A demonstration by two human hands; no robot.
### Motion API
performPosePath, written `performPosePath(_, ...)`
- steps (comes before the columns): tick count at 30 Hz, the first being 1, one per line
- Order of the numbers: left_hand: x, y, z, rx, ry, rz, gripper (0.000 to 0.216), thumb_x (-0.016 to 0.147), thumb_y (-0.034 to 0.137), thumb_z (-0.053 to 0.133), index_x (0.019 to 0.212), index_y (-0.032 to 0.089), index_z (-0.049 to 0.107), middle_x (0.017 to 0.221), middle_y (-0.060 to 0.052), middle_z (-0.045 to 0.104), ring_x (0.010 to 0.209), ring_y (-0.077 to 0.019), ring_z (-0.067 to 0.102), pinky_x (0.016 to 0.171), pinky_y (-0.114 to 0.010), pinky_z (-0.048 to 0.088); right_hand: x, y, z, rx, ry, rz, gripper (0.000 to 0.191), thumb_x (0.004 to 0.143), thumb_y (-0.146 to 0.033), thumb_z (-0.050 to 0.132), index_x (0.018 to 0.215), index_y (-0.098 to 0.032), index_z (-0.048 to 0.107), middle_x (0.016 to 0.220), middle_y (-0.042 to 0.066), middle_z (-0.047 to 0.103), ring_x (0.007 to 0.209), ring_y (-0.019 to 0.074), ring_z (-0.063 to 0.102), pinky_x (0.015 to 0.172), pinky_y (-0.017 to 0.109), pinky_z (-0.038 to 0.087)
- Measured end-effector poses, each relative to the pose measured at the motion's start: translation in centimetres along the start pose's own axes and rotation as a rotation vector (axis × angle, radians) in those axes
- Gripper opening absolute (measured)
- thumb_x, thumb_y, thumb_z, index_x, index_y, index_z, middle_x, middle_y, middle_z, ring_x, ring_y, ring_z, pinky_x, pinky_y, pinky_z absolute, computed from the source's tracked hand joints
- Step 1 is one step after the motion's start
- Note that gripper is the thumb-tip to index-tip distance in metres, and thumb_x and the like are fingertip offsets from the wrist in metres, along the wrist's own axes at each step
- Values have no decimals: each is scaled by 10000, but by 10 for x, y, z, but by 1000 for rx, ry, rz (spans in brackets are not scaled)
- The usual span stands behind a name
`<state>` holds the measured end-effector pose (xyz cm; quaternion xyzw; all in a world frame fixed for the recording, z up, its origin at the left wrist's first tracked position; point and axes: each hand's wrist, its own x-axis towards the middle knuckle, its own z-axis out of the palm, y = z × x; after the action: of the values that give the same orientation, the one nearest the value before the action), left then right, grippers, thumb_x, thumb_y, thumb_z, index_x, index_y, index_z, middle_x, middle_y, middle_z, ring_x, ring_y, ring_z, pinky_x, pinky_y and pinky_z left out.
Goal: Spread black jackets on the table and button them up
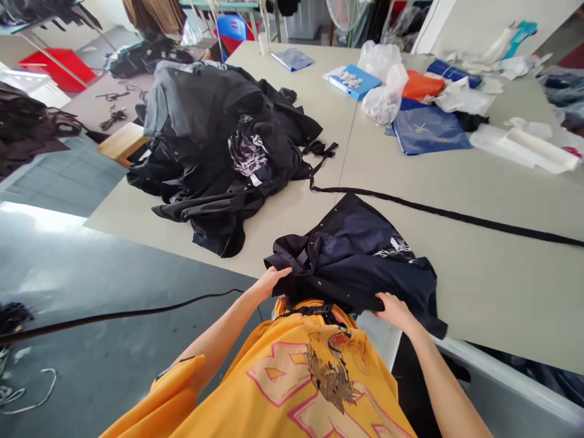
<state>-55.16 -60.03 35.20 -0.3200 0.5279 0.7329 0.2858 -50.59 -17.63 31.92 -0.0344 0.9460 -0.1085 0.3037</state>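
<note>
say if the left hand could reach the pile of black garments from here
Likely yes: bare tabletop separates the left hand from the pile, though that hand grips the dark garment.

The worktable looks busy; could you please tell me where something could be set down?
Bare tabletop lies right of the held garment, nearer than the black strap; beyond it, up to the blue packets; and between the clothing pile and blue box. The pile crowds the left; plastic bags and packets crowd the far right.
</note>
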Motion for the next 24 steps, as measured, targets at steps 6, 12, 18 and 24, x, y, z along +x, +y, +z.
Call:
performPosePath(6, -14, 6, 21, -176, -18, 89, 446, 699, 345, 907, 1026, 94, 737, 981, -155, 781, 815, -255, 753, 741, -320, 614, 26, -98, -18, 423, 178, -344, 369, 929, -397, 582, 1210, -170, 659, 1175, 123, 687, 1086, 269, 649, 994, 418, 482)
performPosePath(12, -22, 14, 30, -265, 13, -52, 226, 826, 285, 793, 923, 95, 717, 861, -132, 772, 695, -231, 742, 642, -287, 606, 48, -172, -31, 754, 11, -383, 274, 898, -459, 582, 916, -197, 661, 927, 51, 709, 847, 211, 627, 805, 335, 472)
performPosePath(18, -20, 13, 24, -393, -64, -362, 287, 986, 328, 579, 941, 79, 714, 781, -128, 755, 650, -232, 731, 679, -326, 614, 38, -180, -43, 939, -155, -338, 366, 864, -541, 586, 759, -191, 560, 700, -29, 518, 656, 134, 434, 632, 282, 343)
performPosePath(24, -19, 13, 23, -468, -135, -376, 380, 1058, 333, 441, 930, 88, 701, 780, -118, 760, 658, -216, 733, 689, -314, 606, 31, -169, -52, 891, -252, -335, 391, 849, -560, 617, 778, -185, 538, 743, -28, 488, 690, 130, 400, 655, 278, 329)
